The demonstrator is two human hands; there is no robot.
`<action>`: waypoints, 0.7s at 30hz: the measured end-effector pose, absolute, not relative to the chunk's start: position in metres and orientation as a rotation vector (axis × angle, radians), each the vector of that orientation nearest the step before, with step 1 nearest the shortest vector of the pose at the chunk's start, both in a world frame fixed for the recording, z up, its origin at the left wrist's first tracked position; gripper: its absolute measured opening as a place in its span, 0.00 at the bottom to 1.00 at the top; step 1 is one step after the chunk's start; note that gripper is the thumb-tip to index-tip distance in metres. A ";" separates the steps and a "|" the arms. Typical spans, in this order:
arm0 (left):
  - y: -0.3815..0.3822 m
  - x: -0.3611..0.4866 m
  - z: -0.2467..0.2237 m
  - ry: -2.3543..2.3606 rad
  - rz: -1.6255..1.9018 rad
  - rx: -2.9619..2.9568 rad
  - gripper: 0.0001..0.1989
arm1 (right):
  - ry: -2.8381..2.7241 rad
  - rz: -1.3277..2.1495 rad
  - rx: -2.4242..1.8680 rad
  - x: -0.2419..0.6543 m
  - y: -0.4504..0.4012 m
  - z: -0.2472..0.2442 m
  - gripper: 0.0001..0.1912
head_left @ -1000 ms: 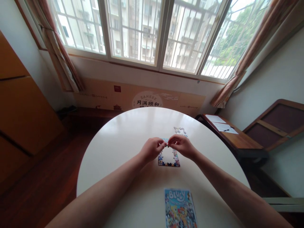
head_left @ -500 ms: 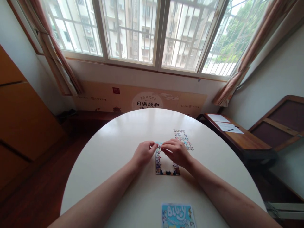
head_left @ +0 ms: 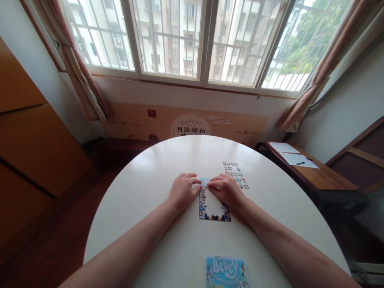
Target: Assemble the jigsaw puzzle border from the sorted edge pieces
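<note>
A partly assembled jigsaw puzzle (head_left: 202,205) lies flat on the white table, a colourful border around a bare middle. My left hand (head_left: 184,191) rests at its upper left corner, fingers stretched and apart, the tips touching the edge. Over the upper right part is my right hand (head_left: 228,191), its fingertips pinched together at the top row, on what looks like a small puzzle piece mostly hidden by the fingers. Loose puzzle pieces (head_left: 235,174) lie in rows just behind my right hand.
A blue "Bluey" picture card (head_left: 227,272) lies near me on the round white table (head_left: 144,172). To the right, a wooden side table (head_left: 327,176) bears paper sheets (head_left: 295,159) and a pen. Curtained windows and a printed cardboard panel (head_left: 222,124) are beyond the table.
My left fingers have spread from a pinch and lowered against the puzzle's corner. The small piece between my hands is now down at the top row. The view has shifted slightly.
</note>
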State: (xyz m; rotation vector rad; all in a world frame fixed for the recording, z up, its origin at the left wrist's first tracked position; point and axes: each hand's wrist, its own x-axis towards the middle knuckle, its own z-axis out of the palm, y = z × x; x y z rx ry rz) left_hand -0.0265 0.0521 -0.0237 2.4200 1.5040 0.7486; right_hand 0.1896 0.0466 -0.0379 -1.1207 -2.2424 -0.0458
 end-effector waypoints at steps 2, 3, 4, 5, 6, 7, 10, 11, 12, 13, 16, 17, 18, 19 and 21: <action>0.052 -0.027 -0.023 1.510 0.717 2.440 0.10 | -2.263 -0.047 -1.100 0.189 0.047 -0.038 0.07; 0.052 -0.027 -0.023 1.512 0.704 2.448 0.10 | -2.272 -0.051 -1.092 0.189 0.047 -0.038 0.07; 0.052 -0.027 -0.023 1.515 0.695 2.453 0.10 | -2.278 -0.057 -1.085 0.188 0.047 -0.037 0.07; 0.052 -0.027 -0.024 1.518 0.690 2.456 0.10 | -2.284 -0.060 -1.080 0.188 0.047 -0.037 0.07; 0.052 -0.027 -0.024 1.520 0.689 2.457 0.10 | -2.289 -0.060 -1.076 0.187 0.047 -0.037 0.07; 0.052 -0.027 -0.024 1.521 0.688 2.456 0.10 | -2.291 -0.057 -1.072 0.187 0.047 -0.036 0.07; 0.053 -0.027 -0.026 1.513 0.687 2.460 0.10 | -2.289 -0.036 -1.070 0.186 0.047 -0.036 0.07; 0.053 -0.027 -0.026 1.510 0.689 2.463 0.10 | -2.284 -0.031 -1.074 0.187 0.047 -0.036 0.07; 0.053 -0.027 -0.027 1.510 0.690 2.464 0.10 | -2.279 -0.027 -1.077 0.187 0.047 -0.037 0.07; 0.053 -0.027 -0.027 1.510 0.689 2.464 0.10 | -2.274 -0.026 -1.078 0.187 0.047 -0.037 0.07; 0.053 -0.027 -0.025 1.511 0.681 2.458 0.10 | -2.266 -0.029 -1.079 0.188 0.048 -0.038 0.07; 0.052 -0.026 -0.024 1.511 0.680 2.456 0.10 | -2.270 -0.029 -1.081 0.187 0.048 -0.038 0.07; 0.052 -0.026 -0.024 1.511 0.679 2.456 0.10 | -2.276 -0.029 -1.087 0.187 0.048 -0.039 0.07; 0.052 -0.026 -0.023 1.509 0.677 2.459 0.10 | -2.284 -0.030 -1.099 0.186 0.047 -0.039 0.08; 0.052 -0.026 -0.023 1.515 0.666 2.464 0.10 | -2.300 -0.037 -1.135 0.185 0.047 -0.039 0.08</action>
